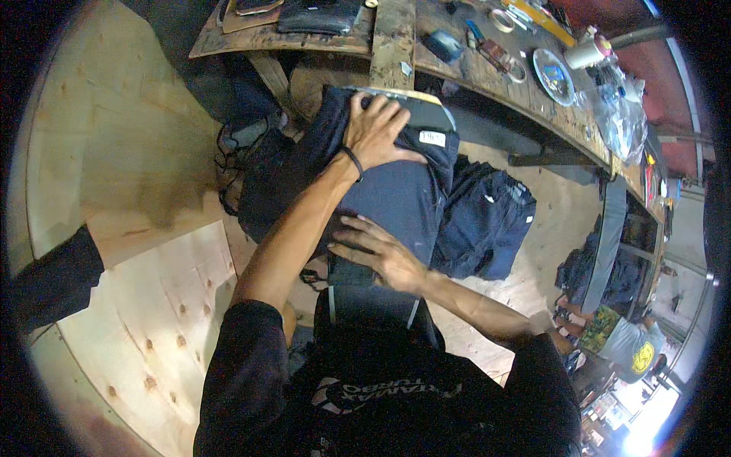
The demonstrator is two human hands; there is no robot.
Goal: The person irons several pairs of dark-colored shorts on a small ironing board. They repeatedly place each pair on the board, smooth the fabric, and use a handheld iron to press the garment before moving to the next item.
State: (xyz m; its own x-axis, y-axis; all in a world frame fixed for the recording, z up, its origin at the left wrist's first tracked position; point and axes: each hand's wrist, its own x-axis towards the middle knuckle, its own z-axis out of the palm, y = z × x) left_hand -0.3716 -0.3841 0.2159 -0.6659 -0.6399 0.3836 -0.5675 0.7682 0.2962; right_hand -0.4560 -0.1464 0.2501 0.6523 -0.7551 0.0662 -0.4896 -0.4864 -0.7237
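Note:
A dark navy garment, which looks like a pair of trousers, lies drawn over a narrow board in front of me. At its far end a dark board end with a pale edge shows, and a white label sits near it. My left hand rests on the cloth close to that end, fingers spread and thumb out to the right. Nearer to me, my right hand lies on the garment with its fingers apart. Neither hand visibly grips anything.
More dark garments are heaped to the right. Beyond stands a wooden workbench carrying tape rolls, a metal plate and a plastic bag. Plywood sheets lie at left. Another person is at far right.

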